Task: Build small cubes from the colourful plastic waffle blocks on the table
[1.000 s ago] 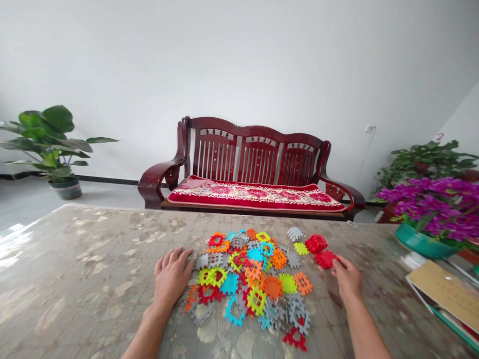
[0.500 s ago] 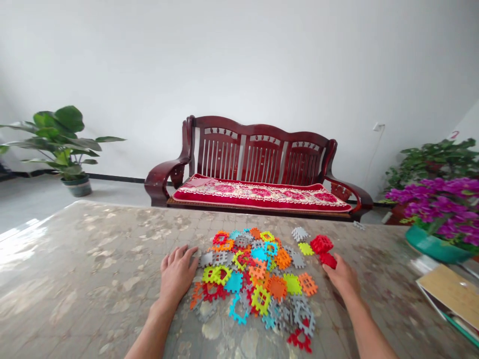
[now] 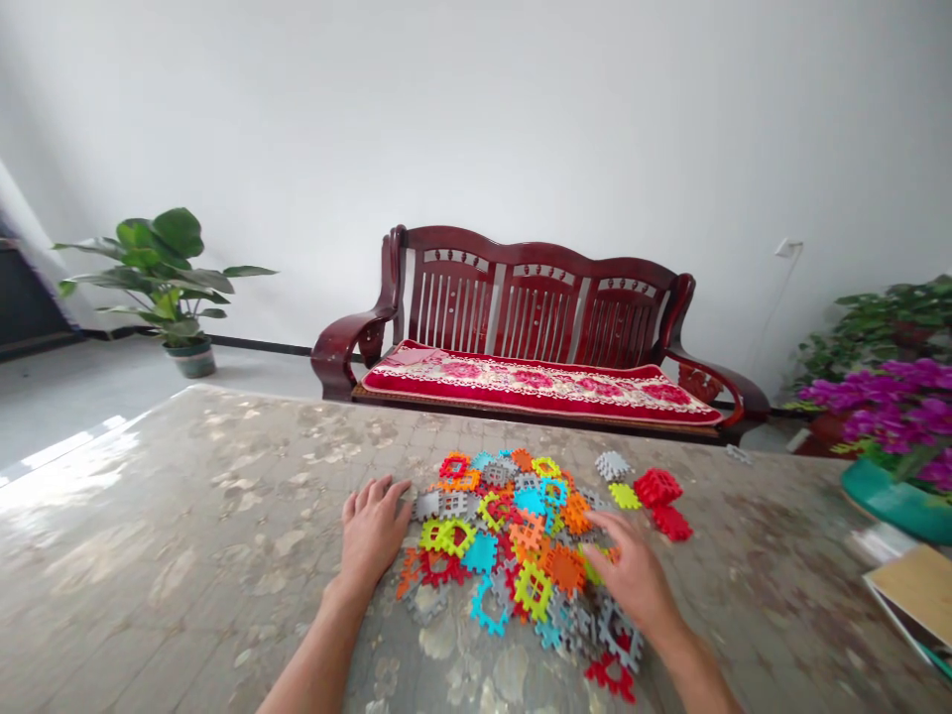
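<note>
A heap of interlocking plastic tiles [image 3: 528, 532] in red, orange, yellow-green, blue and grey is spread on the table. My left hand [image 3: 376, 526] lies at the heap's left edge, fingers spread, beside a grey tile [image 3: 426, 505]. Over the heap's right side is my right hand [image 3: 629, 567], its thumb and fingers apart and nothing visible between them. It covers part of a yellow-green tile and an orange one. Right of the heap sit stacked red tiles [image 3: 657, 487], a loose red tile [image 3: 672, 523], a yellow-green tile [image 3: 624, 496] and a grey tile [image 3: 613, 465].
The table [image 3: 223, 555] has a patterned cover. At the right stand purple flowers in a teal pot [image 3: 896, 501] and a tan notebook [image 3: 914, 595]. A small grey piece [image 3: 739, 454] lies near the far edge. Behind is a wooden bench [image 3: 513, 297]; a potted plant [image 3: 189, 359] stands left.
My right hand has let go of the red tile beside the red stack and moved left over the heap. My left hand stays by the heap. The view has turned slightly left.
</note>
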### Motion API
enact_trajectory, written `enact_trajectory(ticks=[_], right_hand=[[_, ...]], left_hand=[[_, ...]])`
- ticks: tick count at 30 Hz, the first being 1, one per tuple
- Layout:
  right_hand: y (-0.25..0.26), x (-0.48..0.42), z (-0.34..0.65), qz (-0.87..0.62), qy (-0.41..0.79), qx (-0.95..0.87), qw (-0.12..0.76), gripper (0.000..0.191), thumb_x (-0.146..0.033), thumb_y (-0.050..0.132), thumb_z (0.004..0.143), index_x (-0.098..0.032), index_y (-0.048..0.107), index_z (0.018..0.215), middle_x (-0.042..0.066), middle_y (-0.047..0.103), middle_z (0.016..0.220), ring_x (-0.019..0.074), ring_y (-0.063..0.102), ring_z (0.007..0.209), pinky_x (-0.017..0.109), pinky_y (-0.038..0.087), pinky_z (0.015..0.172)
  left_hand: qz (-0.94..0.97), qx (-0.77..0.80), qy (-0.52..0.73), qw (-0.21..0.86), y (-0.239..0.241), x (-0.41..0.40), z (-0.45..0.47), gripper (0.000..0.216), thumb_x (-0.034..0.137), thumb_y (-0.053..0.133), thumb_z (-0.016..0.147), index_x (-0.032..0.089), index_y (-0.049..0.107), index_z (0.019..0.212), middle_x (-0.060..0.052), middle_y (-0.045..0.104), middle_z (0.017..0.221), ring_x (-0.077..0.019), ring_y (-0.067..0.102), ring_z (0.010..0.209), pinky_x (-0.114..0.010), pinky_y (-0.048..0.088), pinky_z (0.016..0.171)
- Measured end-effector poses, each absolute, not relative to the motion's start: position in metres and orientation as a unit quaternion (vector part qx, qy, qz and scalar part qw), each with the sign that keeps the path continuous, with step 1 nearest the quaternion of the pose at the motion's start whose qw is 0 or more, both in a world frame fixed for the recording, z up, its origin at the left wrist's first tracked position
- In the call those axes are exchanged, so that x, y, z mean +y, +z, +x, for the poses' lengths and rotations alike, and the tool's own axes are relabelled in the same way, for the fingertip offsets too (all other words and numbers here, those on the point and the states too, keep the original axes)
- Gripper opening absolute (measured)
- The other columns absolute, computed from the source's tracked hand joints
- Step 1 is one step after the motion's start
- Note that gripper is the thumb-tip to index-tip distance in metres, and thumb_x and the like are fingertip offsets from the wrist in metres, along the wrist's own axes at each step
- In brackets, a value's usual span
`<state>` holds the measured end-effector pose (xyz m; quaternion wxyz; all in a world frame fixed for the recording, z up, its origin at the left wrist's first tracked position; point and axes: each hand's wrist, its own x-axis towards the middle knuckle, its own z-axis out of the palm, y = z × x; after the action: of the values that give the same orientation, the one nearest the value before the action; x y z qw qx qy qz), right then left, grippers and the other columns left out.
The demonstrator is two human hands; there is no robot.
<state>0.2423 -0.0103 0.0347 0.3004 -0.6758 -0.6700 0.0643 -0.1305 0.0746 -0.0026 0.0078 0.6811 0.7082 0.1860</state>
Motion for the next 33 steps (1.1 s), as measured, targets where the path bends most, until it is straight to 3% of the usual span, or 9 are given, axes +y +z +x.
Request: enact_trajectory(ticks=[4, 8, 18, 23, 29, 33], right_hand=[[0.058, -0.028, 0.17, -0.562, 0.145, -0.785, 0.213, 0.051, -0.026, 0.062, 0.07, -0.029, 0.062, 0.121, 0.004, 0.061, 0.126, 0.0252, 0.049, 0.119, 0.041, 0.036, 0.105], [0.063, -0.039, 0.142, -0.522, 0.153, -0.826, 0.149, 0.061, -0.018, 0.059, 0.068, -0.032, 0.056, 0.128, 0.001, 0.057, 0.131, 0.024, 0.043, 0.123, 0.039, 0.031, 0.108], [0.052, -0.032, 0.139, -0.519, 0.125, -0.836, 0.124, 0.061, -0.01, 0.05, 0.069, -0.031, 0.056, 0.125, 0.002, 0.061, 0.118, 0.0226, 0.046, 0.113, 0.038, 0.032, 0.103], [0.06, -0.022, 0.141, -0.511, 0.165, -0.821, 0.196, 0.052, -0.013, 0.053, 0.068, -0.03, 0.064, 0.116, 0.001, 0.065, 0.112, 0.0222, 0.05, 0.111, 0.039, 0.035, 0.102], [0.05, 0.0, 0.154, -0.532, 0.271, -0.695, 0.401, 0.038, -0.02, 0.059, 0.07, -0.024, 0.064, 0.107, 0.006, 0.065, 0.118, 0.023, 0.057, 0.113, 0.042, 0.042, 0.103], [0.031, 0.02, 0.173, -0.56, 0.326, -0.577, 0.496, 0.037, -0.031, 0.063, 0.069, -0.021, 0.061, 0.105, 0.008, 0.068, 0.111, 0.0229, 0.063, 0.104, 0.04, 0.05, 0.094]], left_hand=[[0.68, 0.708, 0.19, 0.005, -0.003, 0.075, -0.13, 0.037, 0.036, 0.047, 0.09, 0.03, 0.064, 0.122, -0.007, 0.057, 0.136, -0.0259, 0.044, 0.128, -0.045, 0.026, 0.108], [0.681, 0.708, 0.186, 0.008, -0.002, 0.074, -0.13, 0.038, 0.037, 0.046, 0.091, 0.029, 0.063, 0.123, -0.007, 0.056, 0.136, -0.0269, 0.043, 0.13, -0.045, 0.026, 0.109], [0.679, 0.711, 0.181, 0.01, 0.002, 0.073, -0.129, 0.037, 0.035, 0.047, 0.091, 0.029, 0.063, 0.123, -0.007, 0.056, 0.137, -0.0265, 0.042, 0.131, -0.045, 0.025, 0.109], [0.68, 0.711, 0.179, 0.012, 0.003, 0.073, -0.128, 0.037, 0.034, 0.047, 0.09, 0.029, 0.064, 0.123, -0.007, 0.056, 0.137, -0.0258, 0.043, 0.13, -0.044, 0.026, 0.109], [0.678, 0.707, 0.199, 0.008, -0.004, 0.075, -0.13, 0.036, 0.036, 0.047, 0.09, 0.029, 0.065, 0.121, -0.007, 0.058, 0.134, -0.0263, 0.043, 0.129, -0.044, 0.026, 0.108], [0.68, 0.706, 0.198, 0.006, -0.005, 0.076, -0.131, 0.036, 0.037, 0.047, 0.09, 0.029, 0.065, 0.121, -0.007, 0.058, 0.134, -0.0266, 0.043, 0.129, -0.044, 0.027, 0.108]])
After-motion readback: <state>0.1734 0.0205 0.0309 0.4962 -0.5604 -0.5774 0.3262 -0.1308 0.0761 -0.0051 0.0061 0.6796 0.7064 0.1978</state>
